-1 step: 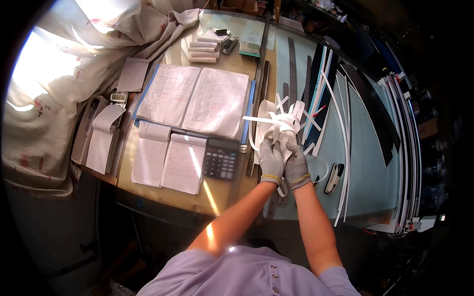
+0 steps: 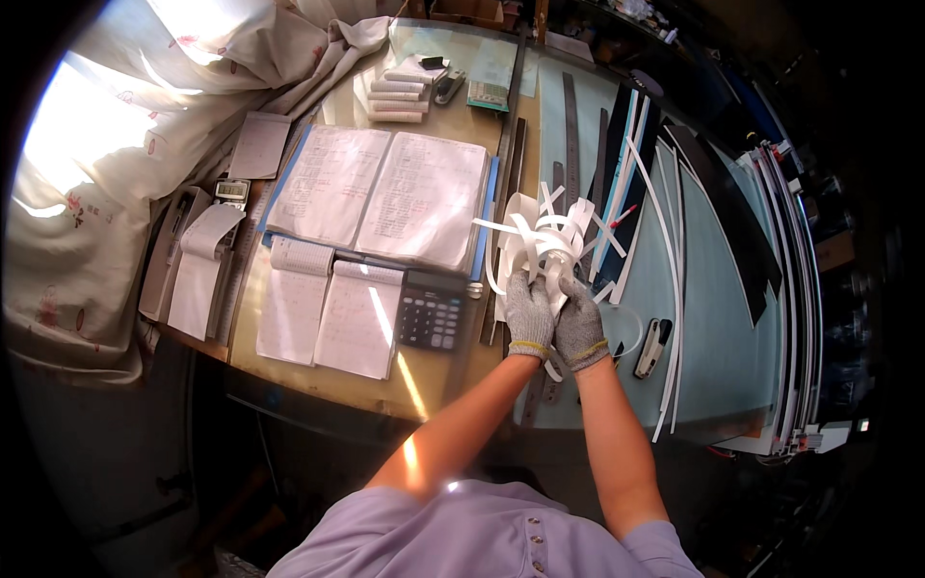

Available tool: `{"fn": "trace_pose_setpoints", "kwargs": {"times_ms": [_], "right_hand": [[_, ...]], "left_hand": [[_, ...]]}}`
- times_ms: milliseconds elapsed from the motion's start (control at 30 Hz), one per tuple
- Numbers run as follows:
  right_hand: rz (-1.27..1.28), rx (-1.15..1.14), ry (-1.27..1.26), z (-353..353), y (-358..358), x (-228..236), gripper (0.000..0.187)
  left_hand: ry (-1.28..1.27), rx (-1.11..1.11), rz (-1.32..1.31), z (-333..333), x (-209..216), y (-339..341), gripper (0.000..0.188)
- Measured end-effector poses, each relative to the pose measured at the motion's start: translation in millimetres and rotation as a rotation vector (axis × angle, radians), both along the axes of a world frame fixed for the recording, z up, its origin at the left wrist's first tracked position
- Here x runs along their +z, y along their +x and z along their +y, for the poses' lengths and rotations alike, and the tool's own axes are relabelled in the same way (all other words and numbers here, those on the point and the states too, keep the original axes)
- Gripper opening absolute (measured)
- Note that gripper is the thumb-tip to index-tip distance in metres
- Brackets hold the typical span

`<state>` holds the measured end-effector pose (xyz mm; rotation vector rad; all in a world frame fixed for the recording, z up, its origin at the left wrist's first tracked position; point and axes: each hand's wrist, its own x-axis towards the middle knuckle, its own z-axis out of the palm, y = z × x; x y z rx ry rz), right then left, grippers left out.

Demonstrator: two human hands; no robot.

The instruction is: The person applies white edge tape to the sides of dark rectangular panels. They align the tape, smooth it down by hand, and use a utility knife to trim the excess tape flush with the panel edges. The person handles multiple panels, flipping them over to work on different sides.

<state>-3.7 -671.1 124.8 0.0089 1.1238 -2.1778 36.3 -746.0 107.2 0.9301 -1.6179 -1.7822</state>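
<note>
In grey knit gloves with yellow cuffs, my left hand and my right hand are close together at the table's near middle. Both are closed around a loose bundle of curled white strips. Its loops and loose ends stick out beyond my fingers, and one end reaches left toward the open book. The strips cover some of my fingertips. Below my gloves, a curled strip end hangs between my wrists. Right of my right hand lies a white-and-black stapler. A slim red-tipped thing lies just beyond the bundle.
On the left are an open ledger, small notepads and a black calculator. Long white strips, dark flat strips and metal rulers lie across the right side. Long profiles are stacked along the right edge.
The strips in the bundle have turned and spread, with loops lying differently over my fingers. My right hand has shifted slightly; my left hand stays almost in place.
</note>
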Motion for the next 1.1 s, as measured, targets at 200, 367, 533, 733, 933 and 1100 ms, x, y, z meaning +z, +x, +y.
{"fn": "trace_pose_setpoints", "kwargs": {"times_ms": [200,367,533,733,933,1100], "right_hand": [[-0.042,0.065,0.0,1,9,11,0.04],[0.037,-0.072,0.225,-6,-2,1,0.045],[0.006,-0.285,0.33,6,-14,-10,0.02],[0.04,-0.298,0.286,5,-26,23,0.026],[0.152,-0.552,0.28,99,-112,103,0.02],[0.404,-0.647,0.098,289,-166,185,0.023]], "left_hand": [[-0.271,-0.072,-0.149,6,-14,6,0.034],[-0.441,-0.298,-0.134,14,-13,16,0.029],[-0.707,-0.546,-0.078,6,4,24,0.034],[-0.766,-0.475,0.278,-7,26,39,0.045],[-0.631,-0.428,0.193,2,32,67,0.035],[-0.051,-0.314,0.163,-4,25,81,0.018]]}}
